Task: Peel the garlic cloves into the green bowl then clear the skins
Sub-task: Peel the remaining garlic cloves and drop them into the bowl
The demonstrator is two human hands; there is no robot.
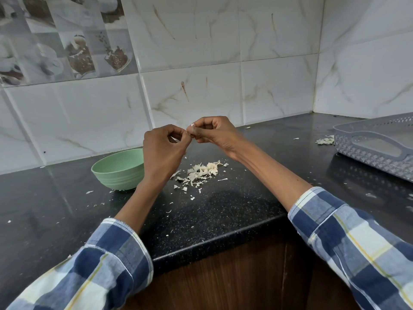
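- Landmark: the pale green round plastic bowl (118,170) stands on the speckled black stone countertop (223,209), close to the white marbled tile wall (196,63).
- Above and just right of the bowl, both hands meet in the air over the counter.
- The left hand (164,151) has its fingers curled, its fingertips pinching at a small garlic clove (191,130).
- The right hand (214,130) also grips the clove, with a white scrap of skin showing at its fingertips.
- On the counter right of the bowl, below the hands, lies a loose pile of papery white garlic skins (202,173); smaller flakes are scattered around it.
- Far right of the bowl sits a grey perforated plastic tray (377,144), with a small clump of skins (325,140) just beside its near-left corner.
- Whether the bowl holds any cloves cannot be told.
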